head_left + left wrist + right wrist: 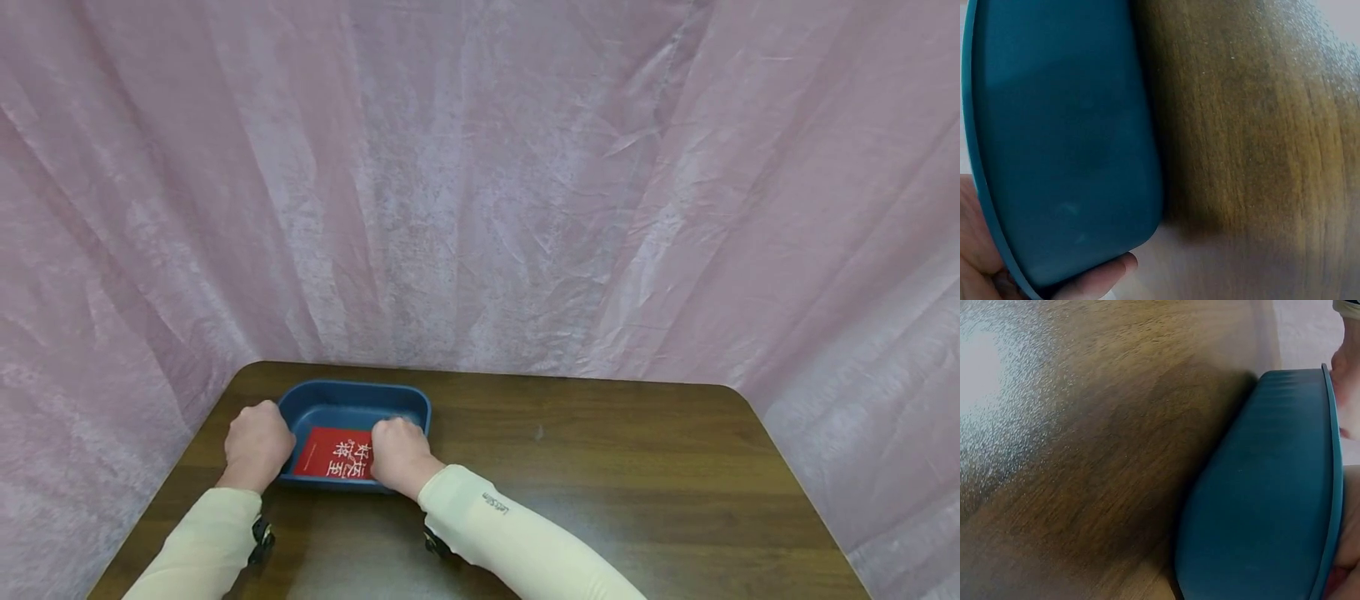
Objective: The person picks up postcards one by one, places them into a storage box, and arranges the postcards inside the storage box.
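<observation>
In the head view a blue tray [352, 387] sits at the left of the table. My left hand [258, 442] grips its left end; the left wrist view shows a finger [1100, 278] bent round the outside of the tray corner. Inside the tray lies a flat red packet [333, 454] with white Chinese characters. My right hand [401, 454] is over the tray's right part, fingers curled at the packet's right edge and covering that end. In the right wrist view, a bit of red shows beneath this hand [1350, 531], just behind the tray rim [1334, 506].
The brown wooden table [600, 483] stretches away to the right of the tray. Behind it and along both sides hangs a pink velvety curtain [480, 183]. Pale sleeves [517, 533] cover both forearms, and a dark band [262, 537] is on the left wrist.
</observation>
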`<move>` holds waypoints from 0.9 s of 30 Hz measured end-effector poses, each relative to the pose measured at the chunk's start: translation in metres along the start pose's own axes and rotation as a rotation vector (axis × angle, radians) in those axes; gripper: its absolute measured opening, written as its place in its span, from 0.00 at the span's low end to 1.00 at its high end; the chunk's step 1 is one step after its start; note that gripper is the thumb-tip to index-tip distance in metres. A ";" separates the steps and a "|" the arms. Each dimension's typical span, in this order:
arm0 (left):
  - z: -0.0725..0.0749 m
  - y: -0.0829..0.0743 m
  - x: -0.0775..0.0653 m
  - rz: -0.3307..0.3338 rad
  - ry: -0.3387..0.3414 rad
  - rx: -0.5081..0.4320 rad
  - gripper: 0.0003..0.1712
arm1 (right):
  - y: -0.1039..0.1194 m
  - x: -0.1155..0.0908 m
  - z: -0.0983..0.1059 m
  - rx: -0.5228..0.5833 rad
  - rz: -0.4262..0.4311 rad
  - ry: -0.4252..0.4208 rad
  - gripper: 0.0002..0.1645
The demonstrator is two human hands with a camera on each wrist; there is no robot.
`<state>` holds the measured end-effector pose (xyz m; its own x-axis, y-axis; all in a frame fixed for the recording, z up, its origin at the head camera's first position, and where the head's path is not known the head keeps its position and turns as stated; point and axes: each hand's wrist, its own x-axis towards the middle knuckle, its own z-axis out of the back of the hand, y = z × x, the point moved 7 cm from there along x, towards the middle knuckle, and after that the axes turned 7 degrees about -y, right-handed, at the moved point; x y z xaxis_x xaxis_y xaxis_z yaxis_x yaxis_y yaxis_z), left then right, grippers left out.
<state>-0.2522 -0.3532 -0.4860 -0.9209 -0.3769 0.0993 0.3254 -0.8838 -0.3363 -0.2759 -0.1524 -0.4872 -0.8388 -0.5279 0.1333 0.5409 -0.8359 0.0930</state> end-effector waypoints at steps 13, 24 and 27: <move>0.024 0.008 0.004 0.150 0.080 -0.023 0.43 | -0.049 -0.025 0.071 0.435 0.138 -0.392 0.22; 0.103 -0.069 -0.051 -0.187 -0.462 -0.220 0.44 | -0.182 -0.118 0.183 0.312 -0.022 -0.807 0.27; 0.108 -0.088 -0.074 -0.229 -0.514 -0.264 0.41 | -0.200 -0.142 0.195 0.291 -0.070 -0.844 0.28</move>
